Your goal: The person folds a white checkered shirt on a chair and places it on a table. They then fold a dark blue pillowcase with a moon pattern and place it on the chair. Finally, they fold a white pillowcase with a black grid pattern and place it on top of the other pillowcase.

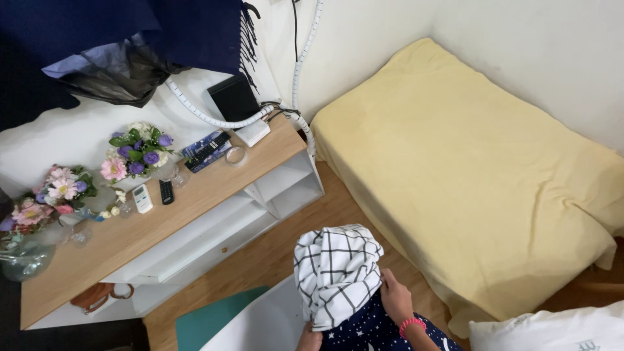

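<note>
Here the checked cloth (337, 273) bunches between both hands, right fingers (390, 289) gripping its side, left fingers hidden.

- We see a bed (468, 169) under a yellow sheet.
- On our wooden bench (130, 237) — flower bunches (136, 153), remotes (166, 191), a black box (233, 97).

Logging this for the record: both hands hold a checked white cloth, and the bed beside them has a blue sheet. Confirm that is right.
Not quite. The sheet on the bed is yellow, not blue, as the head view shows. The rest stands: the left hand and right hand both hold the checked white cloth.
</note>
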